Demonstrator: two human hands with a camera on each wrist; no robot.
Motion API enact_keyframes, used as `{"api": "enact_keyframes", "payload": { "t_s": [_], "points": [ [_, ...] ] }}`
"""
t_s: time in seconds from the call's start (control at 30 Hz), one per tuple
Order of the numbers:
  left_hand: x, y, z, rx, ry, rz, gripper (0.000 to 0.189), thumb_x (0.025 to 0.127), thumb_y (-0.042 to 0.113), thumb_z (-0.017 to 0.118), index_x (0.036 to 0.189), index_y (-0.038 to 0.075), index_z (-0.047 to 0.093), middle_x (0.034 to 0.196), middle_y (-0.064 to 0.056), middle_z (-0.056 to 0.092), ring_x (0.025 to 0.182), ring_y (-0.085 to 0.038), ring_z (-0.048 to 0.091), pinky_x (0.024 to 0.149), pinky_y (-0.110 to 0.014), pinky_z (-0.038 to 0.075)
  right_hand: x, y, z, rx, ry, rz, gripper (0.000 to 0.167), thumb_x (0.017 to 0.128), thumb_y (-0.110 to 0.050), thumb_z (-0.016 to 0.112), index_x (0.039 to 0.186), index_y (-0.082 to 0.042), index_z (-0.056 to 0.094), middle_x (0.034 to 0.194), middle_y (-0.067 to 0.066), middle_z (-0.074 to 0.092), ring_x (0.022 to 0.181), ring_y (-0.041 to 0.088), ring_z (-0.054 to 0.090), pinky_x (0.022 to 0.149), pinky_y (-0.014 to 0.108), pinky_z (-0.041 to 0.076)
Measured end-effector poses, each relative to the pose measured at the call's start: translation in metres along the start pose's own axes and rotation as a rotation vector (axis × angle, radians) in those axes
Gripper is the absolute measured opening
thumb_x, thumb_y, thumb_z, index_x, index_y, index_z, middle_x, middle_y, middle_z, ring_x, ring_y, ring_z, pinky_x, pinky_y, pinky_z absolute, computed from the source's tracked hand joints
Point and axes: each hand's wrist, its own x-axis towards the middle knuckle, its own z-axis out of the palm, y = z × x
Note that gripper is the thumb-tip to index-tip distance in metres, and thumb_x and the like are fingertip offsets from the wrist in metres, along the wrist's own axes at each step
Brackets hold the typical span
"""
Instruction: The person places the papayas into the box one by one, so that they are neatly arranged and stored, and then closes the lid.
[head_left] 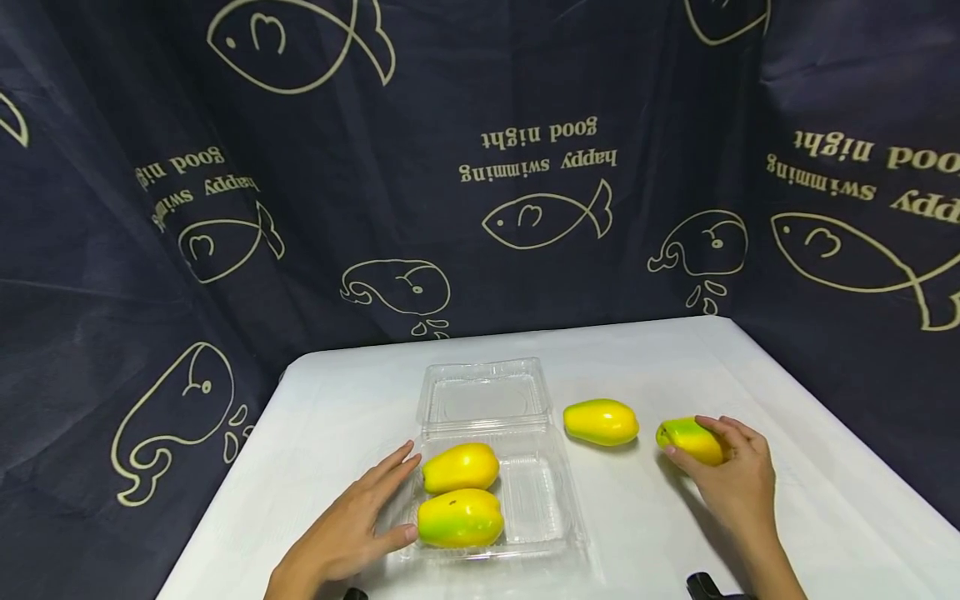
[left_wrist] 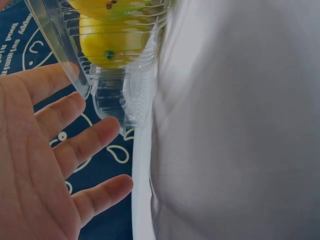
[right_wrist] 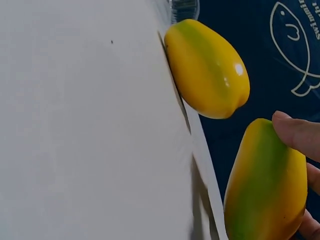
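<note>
On the right side of the table, my right hand (head_left: 733, 479) holds a yellow-green papaya (right_wrist: 267, 185) between thumb and fingers. A second papaya (head_left: 602, 422) lies on the table to its left. Two more papayas, a rear one (head_left: 461, 467) and a front one (head_left: 461, 518), sit side by side in the left half of a clear plastic clamshell box (head_left: 534, 500). Its lid (head_left: 483, 392) is folded back, away from me. My left hand (head_left: 352, 521) is spread along the box's left side, fingers extended, with the fingertips right at the wall.
A white cloth covers the table (head_left: 660, 358). Behind it and at both sides hangs a dark blue curtain (head_left: 420, 167) with fish and whale drawings. Small black objects (head_left: 703, 585) show at the bottom edge, near each wrist.
</note>
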Motion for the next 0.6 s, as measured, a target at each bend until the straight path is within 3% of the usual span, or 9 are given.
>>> {"api": "enact_keyframes", "payload": {
  "t_s": [0.2,0.33,0.5,0.6],
  "points": [
    [-0.001,0.001,0.0,-0.005,-0.004,-0.002,0.083,0.087,0.054,0.069,0.158,0.027,0.034,0.167,0.005,0.026,0.148,-0.02,0.039,0.102,-0.057,0.049,-0.002,-0.01,-0.002,0.01,0.05,-0.039,0.064,0.071,-0.026,0.091,0.128,-0.008,0.067,0.145,0.021,0.046,0.131,0.042,0.043,0.099,0.051,0.033],
    [-0.001,0.001,-0.001,-0.005,-0.001,0.0,0.083,0.087,0.054,0.069,0.158,0.028,0.034,0.167,0.009,0.024,0.148,-0.02,0.039,0.102,-0.057,0.049,-0.004,-0.017,-0.003,0.021,0.065,-0.056,0.064,0.072,-0.027,0.091,0.128,-0.008,0.067,0.145,0.021,0.046,0.13,0.042,0.044,0.097,0.049,0.033],
    [0.0,0.001,0.0,-0.001,-0.001,0.0,0.084,0.087,0.055,0.068,0.158,0.03,0.032,0.167,0.011,0.022,0.148,-0.021,0.039,0.102,-0.058,0.048,-0.007,-0.024,-0.002,0.027,0.092,-0.074,0.062,0.072,-0.026,0.092,0.127,-0.009,0.068,0.143,0.017,0.048,0.124,0.034,0.048,0.088,0.03,0.035],
    [0.0,-0.001,0.001,0.001,0.002,-0.003,0.083,0.087,0.055,0.068,0.158,0.029,0.032,0.167,0.008,0.025,0.147,-0.022,0.04,0.101,-0.058,0.048,-0.009,-0.028,0.0,0.04,0.106,-0.091,0.062,0.071,-0.024,0.092,0.126,-0.009,0.068,0.142,0.016,0.049,0.12,0.03,0.049,0.083,0.025,0.035]
  ]
}}
